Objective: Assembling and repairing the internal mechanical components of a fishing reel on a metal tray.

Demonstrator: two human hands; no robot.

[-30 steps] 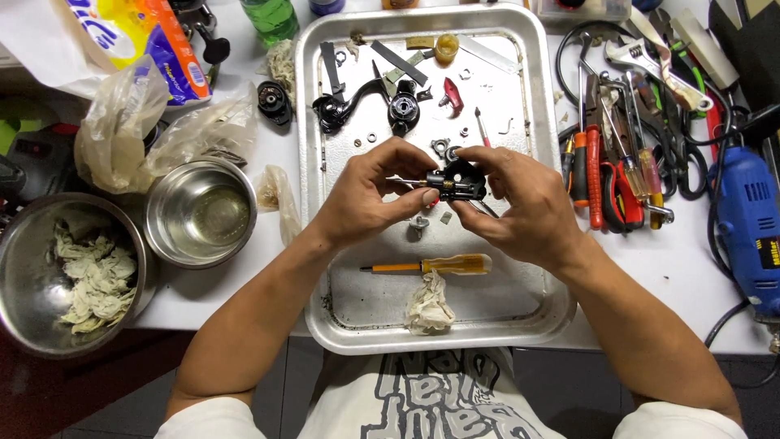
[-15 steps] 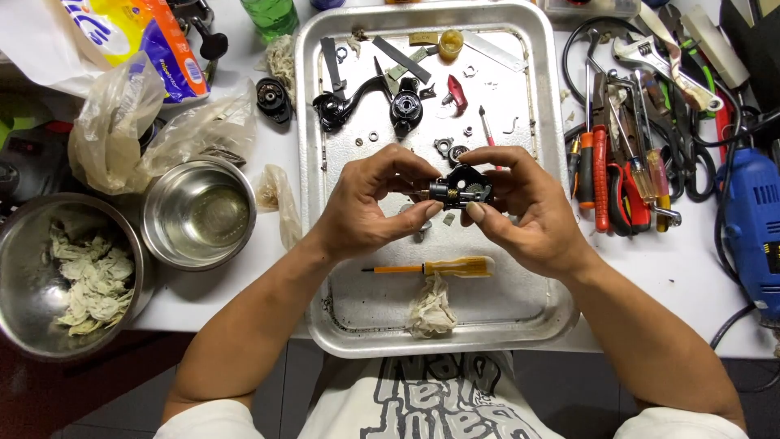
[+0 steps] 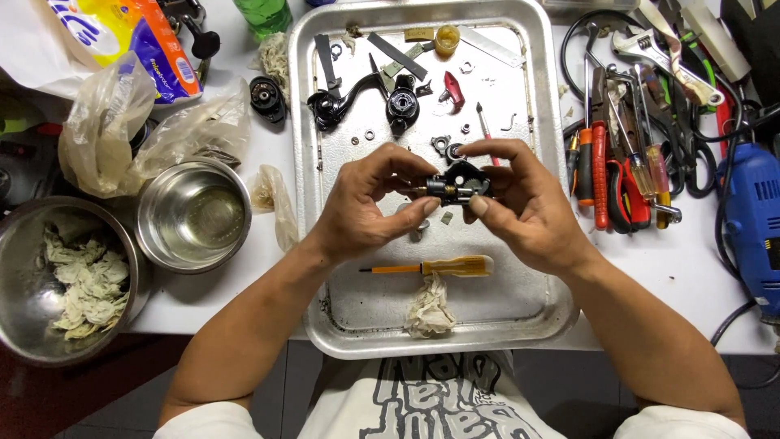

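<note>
1. Head view: both hands hold a small black gear part (image 3: 457,186) above the middle of the metal tray (image 3: 536,301), likely so loose bits drop into it.
2. The left hand (image 3: 370,203) pinches its brass end with narrow fingertips; the right hand (image 3: 520,203) wraps its fingers round the black body to steady it.
3. A yellow screwdriver (image 3: 439,266) and a rag (image 3: 428,309) lie just below, within easy reach.
4. Other black parts (image 3: 357,97) sit at the tray's far end; hand tools (image 3: 626,162) lie right of it.
</note>
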